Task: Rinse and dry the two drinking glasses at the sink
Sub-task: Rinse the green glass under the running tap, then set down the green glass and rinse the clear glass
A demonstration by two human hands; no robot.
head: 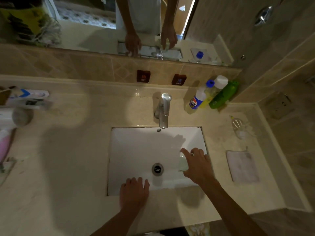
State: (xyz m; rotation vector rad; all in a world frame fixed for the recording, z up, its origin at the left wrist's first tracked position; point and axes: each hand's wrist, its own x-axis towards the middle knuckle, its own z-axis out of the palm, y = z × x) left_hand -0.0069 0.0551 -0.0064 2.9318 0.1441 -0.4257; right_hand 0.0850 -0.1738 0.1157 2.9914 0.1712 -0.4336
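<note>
My right hand point(197, 165) grips a clear drinking glass point(183, 163) over the right side of the white sink point(136, 147), fingers curled round it from above. My left hand point(133, 191) rests on the sink's front rim with its fingers spread and holds nothing. The chrome tap point(164, 109) stands behind the sink and no water is visible. A folded pale cloth point(242, 166) lies on the counter to the right. A second glass point(237, 125) appears to lie on the counter at the far right, though it is hard to tell.
The drain point(157, 169) sits in the sink's middle. Several bottles point(213, 96) stand at the back right corner. Hot and cold signs point(143, 76) hang on the tiles below a mirror. Toothpaste boxes point(29, 98) and toiletries crowd the counter's left end.
</note>
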